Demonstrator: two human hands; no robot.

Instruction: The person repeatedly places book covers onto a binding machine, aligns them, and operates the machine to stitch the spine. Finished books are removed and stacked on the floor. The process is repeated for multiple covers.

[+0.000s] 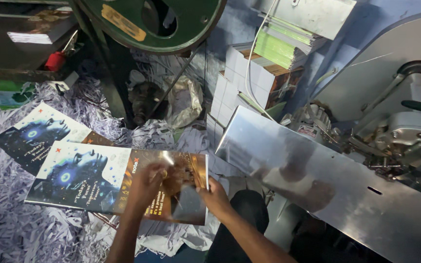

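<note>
In the head view, the left hand (144, 187) and right hand (215, 195), fingers clamped on a glossy printed cover sheet (118, 182) above the paper shreds (10, 229) (floor-deep), seem mid-pickup; next needs squaring toward the steel machine plate (327, 185).
</note>
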